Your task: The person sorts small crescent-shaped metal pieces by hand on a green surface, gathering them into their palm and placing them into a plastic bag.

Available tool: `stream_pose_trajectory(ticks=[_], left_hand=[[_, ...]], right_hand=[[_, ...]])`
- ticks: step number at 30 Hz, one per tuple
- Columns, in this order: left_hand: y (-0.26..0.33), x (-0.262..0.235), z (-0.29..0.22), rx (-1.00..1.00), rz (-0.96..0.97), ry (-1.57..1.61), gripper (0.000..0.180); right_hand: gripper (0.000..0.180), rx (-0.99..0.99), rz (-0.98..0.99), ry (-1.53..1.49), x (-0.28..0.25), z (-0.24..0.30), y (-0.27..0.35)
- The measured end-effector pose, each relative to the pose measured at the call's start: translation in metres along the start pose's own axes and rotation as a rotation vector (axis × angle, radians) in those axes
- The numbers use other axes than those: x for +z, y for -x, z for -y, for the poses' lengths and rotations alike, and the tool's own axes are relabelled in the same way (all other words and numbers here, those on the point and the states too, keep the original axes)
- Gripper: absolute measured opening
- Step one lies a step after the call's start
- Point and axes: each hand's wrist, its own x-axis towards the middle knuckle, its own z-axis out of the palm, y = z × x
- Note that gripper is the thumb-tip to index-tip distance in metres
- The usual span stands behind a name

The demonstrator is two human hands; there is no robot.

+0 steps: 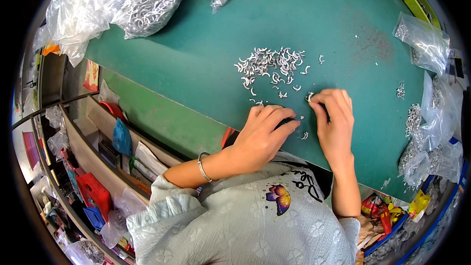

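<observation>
Small curved silver metal pieces [272, 63] lie in a loose pile on the green tabletop [206, 54], a few of them scattered nearer to me. Between the thumb and forefinger of my right hand [336, 115] is one such curved metal piece [310, 96], partly covered by the fingertips. To its left, my left hand [265, 135] rests low over the table, its fingers bent and a gap between thumb and forefinger. I see nothing held in that gap. A loose curved piece [304, 136] lies between my hands, with a tiny bit [301, 117] just beyond it.
A clear bag of metal rings [149, 7] stands at the far left. Clear bags [436, 93] and heaps of small metal parts [413, 120] line the right edge. Dark grit [375, 44] is spread at the far right. Shelving [105, 147] with bins is on the left.
</observation>
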Motion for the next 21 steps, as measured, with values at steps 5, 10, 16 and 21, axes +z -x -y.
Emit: stream_pose_trajectory(ticks=[5,10,16,21], left_hand=[[0.003,0.000,0.006,0.007,-0.033,-0.004,0.034],[0.001,0.002,0.001,0.036,0.005,-0.003,0.035],[0.007,0.015,-0.004,0.176,0.130,0.020,0.035],[0.007,0.014,-0.004,0.234,0.181,0.042,0.039]], right_hand=[[0.011,0.010,0.191,-0.177,-0.027,0.013,0.022],[0.015,-0.021,0.286,-0.181,-0.020,0.015,0.033],[0.020,-0.017,-0.006,-0.084,-0.014,0.005,0.001],[0.016,-0.076,0.039,0.038,-0.005,-0.005,0.006]])
